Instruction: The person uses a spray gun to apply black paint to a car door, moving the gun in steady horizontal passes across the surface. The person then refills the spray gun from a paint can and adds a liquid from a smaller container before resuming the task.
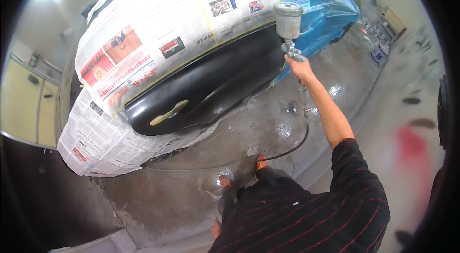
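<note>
A paint spray gun (289, 25) with a metal cup on top is gripped in my right hand (300, 68), my arm stretched forward. The gun stands upright at the right end of a glossy black car door (206, 80); I cannot tell how far it is from the surface. On the door is a handle (169, 112) masked in tan tape. From the gun's grip an air hose (301, 143) hangs down to the floor. My left hand (216, 229) is low beside my leg, partly hidden by my body, and its fingers do not show clearly.
Newspaper sheets (158, 18) edged with yellow tape cover the car above and left of the door. Blue plastic film (330, 9) wraps the car's right end. The hose crosses the wet floor (191, 195) by my feet. A bucket (379, 54) stands near the paint-marked right wall (412, 109).
</note>
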`<state>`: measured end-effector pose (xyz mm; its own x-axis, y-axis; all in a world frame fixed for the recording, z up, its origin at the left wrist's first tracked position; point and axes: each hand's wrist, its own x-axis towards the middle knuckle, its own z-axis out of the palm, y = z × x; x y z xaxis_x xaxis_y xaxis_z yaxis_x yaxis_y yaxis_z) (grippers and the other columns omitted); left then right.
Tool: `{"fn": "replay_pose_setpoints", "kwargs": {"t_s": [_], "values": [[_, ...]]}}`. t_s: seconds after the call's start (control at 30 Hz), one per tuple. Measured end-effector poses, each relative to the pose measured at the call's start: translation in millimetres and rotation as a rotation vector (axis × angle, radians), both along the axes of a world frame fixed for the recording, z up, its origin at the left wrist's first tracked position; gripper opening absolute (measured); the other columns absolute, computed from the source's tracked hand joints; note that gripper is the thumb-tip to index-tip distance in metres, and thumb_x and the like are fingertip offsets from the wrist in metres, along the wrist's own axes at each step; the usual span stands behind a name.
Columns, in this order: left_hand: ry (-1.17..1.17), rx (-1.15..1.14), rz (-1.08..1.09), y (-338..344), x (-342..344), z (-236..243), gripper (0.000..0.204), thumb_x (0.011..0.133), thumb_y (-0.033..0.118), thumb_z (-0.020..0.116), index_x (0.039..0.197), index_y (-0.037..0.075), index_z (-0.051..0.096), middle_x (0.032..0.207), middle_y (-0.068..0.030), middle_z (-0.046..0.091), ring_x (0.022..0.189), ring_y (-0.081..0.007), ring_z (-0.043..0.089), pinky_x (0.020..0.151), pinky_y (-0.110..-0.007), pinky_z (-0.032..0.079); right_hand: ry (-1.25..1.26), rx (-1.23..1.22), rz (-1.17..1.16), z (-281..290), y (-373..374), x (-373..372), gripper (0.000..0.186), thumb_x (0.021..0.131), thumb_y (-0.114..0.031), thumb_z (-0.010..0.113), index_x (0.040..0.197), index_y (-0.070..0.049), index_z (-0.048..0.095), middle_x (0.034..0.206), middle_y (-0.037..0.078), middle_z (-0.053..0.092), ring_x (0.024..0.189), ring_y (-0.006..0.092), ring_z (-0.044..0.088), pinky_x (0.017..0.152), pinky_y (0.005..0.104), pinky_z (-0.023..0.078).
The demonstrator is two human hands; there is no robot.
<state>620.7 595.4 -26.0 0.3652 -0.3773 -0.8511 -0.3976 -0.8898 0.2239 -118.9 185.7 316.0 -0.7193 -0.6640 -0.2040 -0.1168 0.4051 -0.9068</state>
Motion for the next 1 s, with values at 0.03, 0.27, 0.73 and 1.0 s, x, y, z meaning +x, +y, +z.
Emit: {"fn": "replay_pose_setpoints", "kwargs": {"t_s": [0.03, 0.27, 0.73, 1.0], "values": [[-0.027, -0.042, -0.125, -6.7, 5.6, 5.6, 0.092, 0.094, 0.079, 0.057, 0.109, -0.011, 0.074, 0.102, -0.0291, 0.073, 0.101, -0.0324, 0.068, 0.088, -0.048, 0.051, 0.000, 0.013, 0.017, 6.6, 6.2, 20.5, 0.028, 0.097, -0.042, 0.074, 0.098, -0.013, 0.073, 0.067, -0.003, 0.054, 0.054, 0.0106, 0.046, 0.049, 0.0336, 0.037], [0.047, -0.145, 0.216, -45.6, 67.9, 15.5, 0.096, 0.094, 0.070, 0.067, 0.134, -0.016, 0.058, 0.129, -0.0255, 0.067, 0.110, -0.0373, 0.068, 0.094, -0.048, 0.055, -0.115, 0.002, 0.121, 11.5, 23.4, 135.1, 0.031, 0.099, -0.040, 0.073, 0.087, -0.012, 0.065, 0.066, -0.005, 0.050, 0.053, 0.0086, 0.043, 0.047, 0.0311, 0.036], [0.022, -0.011, 0.422, -19.3, 176.6, -24.1, 0.108, 0.089, 0.072, 0.072, 0.148, -0.014, 0.047, 0.147, -0.0287, 0.058, 0.129, -0.0411, 0.063, 0.108, -0.050, 0.050, -0.156, -0.031, 0.338, 12.7, 17.8, 375.6, 0.023, 0.102, -0.030, 0.071, 0.093, -0.010, 0.064, 0.074, -0.006, 0.053, 0.064, 0.0064, 0.044, 0.057, 0.0291, 0.038], [0.118, 0.052, 0.463, -2.1, 186.3, -53.5, 0.108, 0.089, 0.071, 0.071, 0.149, -0.016, 0.047, 0.150, -0.0302, 0.055, 0.133, -0.0414, 0.060, 0.111, -0.050, 0.048, -0.089, -0.088, 0.479, -7.2, 11.4, 486.0, 0.024, 0.101, -0.025, 0.073, 0.113, -0.005, 0.072, 0.092, 0.000, 0.069, 0.085, 0.0100, 0.058, 0.079, 0.0318, 0.050]]}}
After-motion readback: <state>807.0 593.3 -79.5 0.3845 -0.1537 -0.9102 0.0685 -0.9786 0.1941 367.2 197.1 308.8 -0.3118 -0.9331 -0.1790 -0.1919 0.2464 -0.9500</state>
